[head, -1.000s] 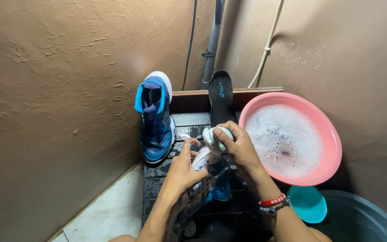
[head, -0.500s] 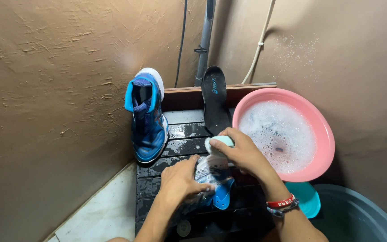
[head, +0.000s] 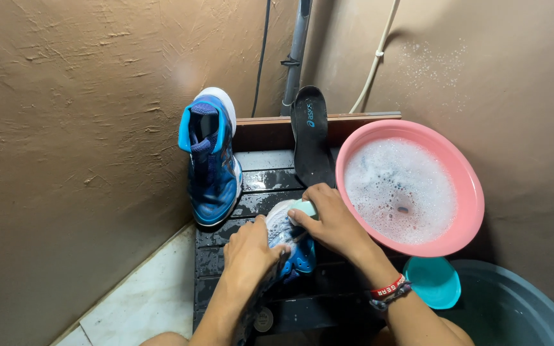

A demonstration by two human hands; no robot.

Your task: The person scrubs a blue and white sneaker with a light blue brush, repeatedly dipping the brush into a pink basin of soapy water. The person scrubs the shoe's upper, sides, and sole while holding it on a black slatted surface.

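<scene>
My left hand (head: 251,253) grips a wet blue and white sneaker (head: 293,247) that lies on a dark slatted platform (head: 264,182). My right hand (head: 331,221) presses a pale green scrub brush (head: 304,208) against the toe end of that sneaker. A second blue sneaker (head: 209,160) stands on its heel, leaning against the brown wall at the left. A black insole (head: 311,138) leans upright behind my hands.
A pink basin (head: 463,192) of soapy water sits tilted at the right. Below it are a small teal scoop (head: 434,282) and a large dark grey tub (head: 514,307). A grey pipe (head: 297,48) and a white hose (head: 376,61) run up the corner. A white tile ledge (head: 142,301) lies at lower left.
The view has shifted a little. My right hand with the brush has moved along the sneaker's toe end, and my left hand stays on the shoe.
</scene>
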